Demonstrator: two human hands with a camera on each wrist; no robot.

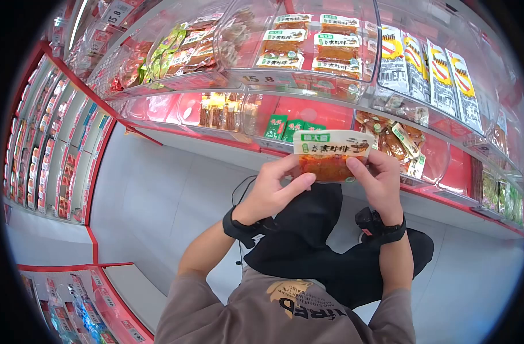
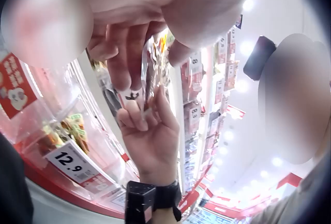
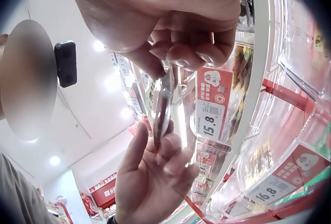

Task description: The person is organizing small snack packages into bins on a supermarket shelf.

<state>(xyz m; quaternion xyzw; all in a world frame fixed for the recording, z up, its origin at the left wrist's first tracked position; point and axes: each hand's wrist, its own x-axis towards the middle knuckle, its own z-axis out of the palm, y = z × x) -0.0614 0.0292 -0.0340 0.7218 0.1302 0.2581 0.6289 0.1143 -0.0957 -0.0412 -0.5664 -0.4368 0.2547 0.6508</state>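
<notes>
A flat snack packet (image 1: 331,157) with a white and green label strip and reddish-brown contents is held up in front of the shelves. My left hand (image 1: 279,186) pinches its left edge, thumb on the front and fingers behind. At the opposite edge my right hand (image 1: 382,178) grips it the same way. The right wrist view shows the packet (image 3: 163,105) edge-on, thin and shiny, between both hands. In the left wrist view its foil-like back (image 2: 152,69) shows beside the fingers. Packets with the same label (image 1: 282,46) sit in the upper bin.
Clear plastic bins (image 1: 308,80) hold several snack packets just beyond my hands. Silver and yellow packets (image 1: 440,69) stand at the right; green packets (image 1: 293,129) lie on the lower shelf. Another shelf unit (image 1: 50,143) rises at the left. My bent knees (image 1: 325,241) are below.
</notes>
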